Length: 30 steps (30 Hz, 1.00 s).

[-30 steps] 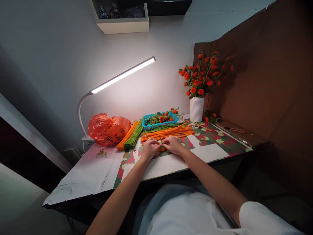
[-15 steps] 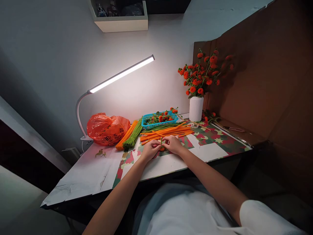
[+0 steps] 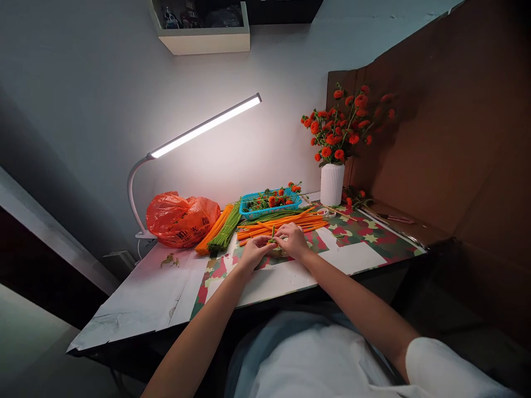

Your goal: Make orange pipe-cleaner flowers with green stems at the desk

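Note:
My left hand point(image 3: 254, 252) and my right hand point(image 3: 293, 242) meet over the front middle of the table, fingertips nearly touching. Between them they pinch a short green pipe cleaner point(image 3: 272, 232), its upper end pointing up. The lower part of it is hidden by my fingers. Just beyond my hands lie loose orange pipe cleaners point(image 3: 305, 222), spread sideways. A bundle of green pipe cleaners point(image 3: 224, 234) and an orange bundle point(image 3: 213, 232) rest to the left of them.
A blue basket point(image 3: 271, 212) holds small orange flowers and greenery. Behind it to the right stands a white ribbed vase point(image 3: 332, 185) of orange flowers point(image 3: 334, 130). An orange plastic bag point(image 3: 180, 218) sits beside the clamped lamp point(image 3: 205, 126). White tape point(image 3: 327, 212) and scissors point(image 3: 397, 219) lie right.
Both hands have risen slightly, and the right fingers have shifted up around the green pipe cleaner. The orange bit seen below the fingertips earlier is now hidden.

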{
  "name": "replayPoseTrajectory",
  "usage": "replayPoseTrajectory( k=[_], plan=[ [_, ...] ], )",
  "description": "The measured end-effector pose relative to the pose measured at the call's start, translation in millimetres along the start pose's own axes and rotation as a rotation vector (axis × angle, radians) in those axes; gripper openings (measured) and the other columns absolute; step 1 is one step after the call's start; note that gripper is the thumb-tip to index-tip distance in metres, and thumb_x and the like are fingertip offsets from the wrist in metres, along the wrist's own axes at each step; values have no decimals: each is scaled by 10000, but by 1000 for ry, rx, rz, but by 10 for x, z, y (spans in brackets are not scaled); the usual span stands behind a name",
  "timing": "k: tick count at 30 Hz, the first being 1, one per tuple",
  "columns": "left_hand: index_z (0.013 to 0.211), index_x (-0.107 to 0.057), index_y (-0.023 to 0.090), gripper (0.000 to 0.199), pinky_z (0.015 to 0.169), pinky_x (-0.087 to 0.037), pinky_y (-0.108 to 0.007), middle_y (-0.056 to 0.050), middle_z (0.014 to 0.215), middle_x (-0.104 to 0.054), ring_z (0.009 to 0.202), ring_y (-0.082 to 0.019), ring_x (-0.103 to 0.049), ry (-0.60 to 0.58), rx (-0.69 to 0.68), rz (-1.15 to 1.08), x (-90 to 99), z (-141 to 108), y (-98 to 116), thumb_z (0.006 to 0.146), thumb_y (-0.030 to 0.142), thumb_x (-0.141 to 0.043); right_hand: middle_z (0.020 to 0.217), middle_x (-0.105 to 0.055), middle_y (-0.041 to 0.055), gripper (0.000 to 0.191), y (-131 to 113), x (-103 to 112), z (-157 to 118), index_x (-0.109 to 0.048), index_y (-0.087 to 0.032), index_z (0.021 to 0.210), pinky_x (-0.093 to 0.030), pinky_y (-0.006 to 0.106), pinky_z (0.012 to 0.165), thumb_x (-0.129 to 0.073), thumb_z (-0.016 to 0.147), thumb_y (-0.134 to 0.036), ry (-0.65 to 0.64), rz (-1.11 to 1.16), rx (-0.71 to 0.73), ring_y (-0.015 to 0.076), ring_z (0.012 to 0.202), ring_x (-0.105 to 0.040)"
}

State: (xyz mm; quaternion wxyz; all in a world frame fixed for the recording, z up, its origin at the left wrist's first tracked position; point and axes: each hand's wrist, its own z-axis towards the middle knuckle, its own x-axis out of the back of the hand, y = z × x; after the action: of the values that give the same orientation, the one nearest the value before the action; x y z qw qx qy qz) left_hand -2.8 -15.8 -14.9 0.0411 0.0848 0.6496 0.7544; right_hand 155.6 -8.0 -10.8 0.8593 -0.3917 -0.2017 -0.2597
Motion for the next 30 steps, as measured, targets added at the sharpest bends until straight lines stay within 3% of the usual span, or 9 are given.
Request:
replayPoseTrajectory(
  k=[4,8,13,20,26,30],
  plan=[
    [918,-586,149,566,670,-500,-259,-27,757,-681,668,-132,-641,105,91,-229,-12,-11,38,463,312,-880,799,-681,31,113,33,-30,26,-648,-194,637,-379,337,789,-674,744,-171,56,119,25,202,858,-572],
    [865,-591,145,520,741,-503,-275,-21,752,-679,707,-136,-654,99,91,-298,1,-19,63,466,304,-883,727,-651,21,134,82,-42,64,-613,-190,624,-417,296,726,-648,753,-183,9,263,39,181,776,-587],
    [874,-606,154,485,706,-499,-282,-20,753,-674,720,-156,-649,74,30,-194,16,-36,69,519,376,-850,698,-636,18,155,91,-18,69,-598,-186,609,-408,285,696,-647,756,-194,-46,264,65,170,734,-576],
    [726,-626,147,276,582,-432,-234,-11,677,-627,619,-119,-552,55,-240,152,-29,-51,93,652,393,-725,793,-666,18,140,19,8,6,-604,-196,635,-362,327,778,-651,766,-186,-74,102,89,197,860,-558],
    [657,-549,166,207,506,-354,-210,39,562,-523,515,-89,-455,98,-220,199,-35,-49,97,632,325,-679,860,-682,28,110,18,6,-13,-636,-192,716,-298,341,782,-623,825,-183,-117,39,134,199,890,-550],
    [640,-556,167,156,510,-356,-207,36,571,-536,515,-89,-461,89,-206,215,-48,-51,104,609,286,-652,891,-676,34,113,22,15,-22,-641,-190,753,-277,343,788,-590,844,-146,-152,5,159,198,907,-545]
  ],
)
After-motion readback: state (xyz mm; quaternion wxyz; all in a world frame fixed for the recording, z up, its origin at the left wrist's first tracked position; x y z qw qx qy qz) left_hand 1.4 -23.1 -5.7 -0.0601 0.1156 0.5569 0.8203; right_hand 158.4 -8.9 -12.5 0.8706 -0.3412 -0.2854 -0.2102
